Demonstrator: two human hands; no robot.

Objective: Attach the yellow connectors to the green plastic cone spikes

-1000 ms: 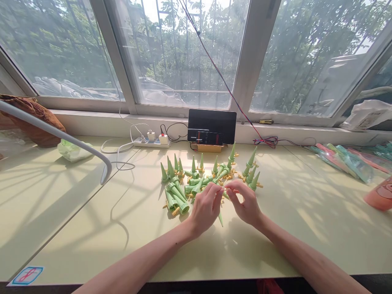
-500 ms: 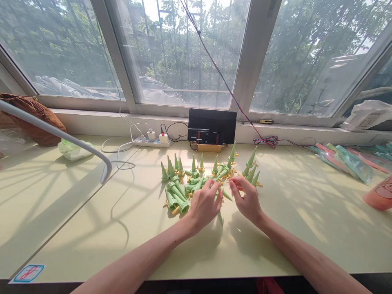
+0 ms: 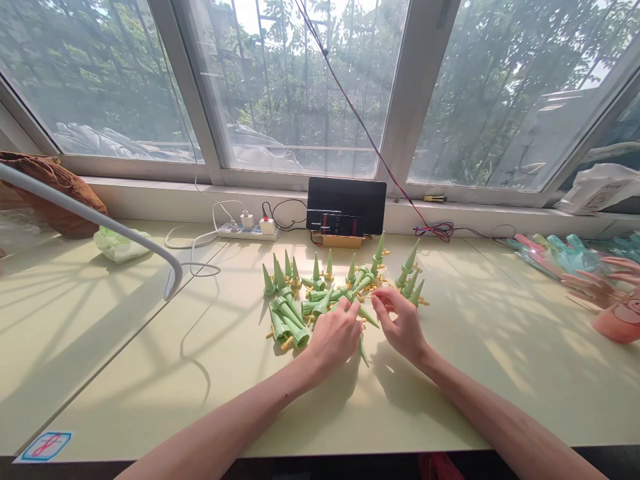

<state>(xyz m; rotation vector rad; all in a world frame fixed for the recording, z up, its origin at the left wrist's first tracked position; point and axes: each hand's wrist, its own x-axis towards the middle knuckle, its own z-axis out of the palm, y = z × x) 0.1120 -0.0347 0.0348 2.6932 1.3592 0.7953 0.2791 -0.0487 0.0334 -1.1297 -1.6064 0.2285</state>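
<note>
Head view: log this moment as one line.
left hand: at green spikes | right hand: pinch-like, contents unclear | co-worker's hands: near bagged items

Pale yellow-green worktop [image 3: 150,380], green spikes [image 3: 325,303] clustered on it, yellow fittings [image 3: 287,345] among the spikes, white power strip [image 3: 237,234] beyond their left end, crumpled pale green bag [image 3: 120,245] to their left, bagged pink and teal items [image 3: 539,257] to their right

Bright daylight; we see it coming through the wide metal-framed glass windows [image 3: 305,87] at the back, the sky bleached white at top centre. Long shadow bands cross the flat pale yellow-green tabletop [image 3: 150,367] at left, dappled patches at right. Soft shadows fall nearside of the bare left hand [image 3: 336,333] and bare right hand [image 3: 403,323]. Wide-angle stretch leans the outer frames outward; we cannot read the digits on the small black phone [image 3: 343,225].
</note>
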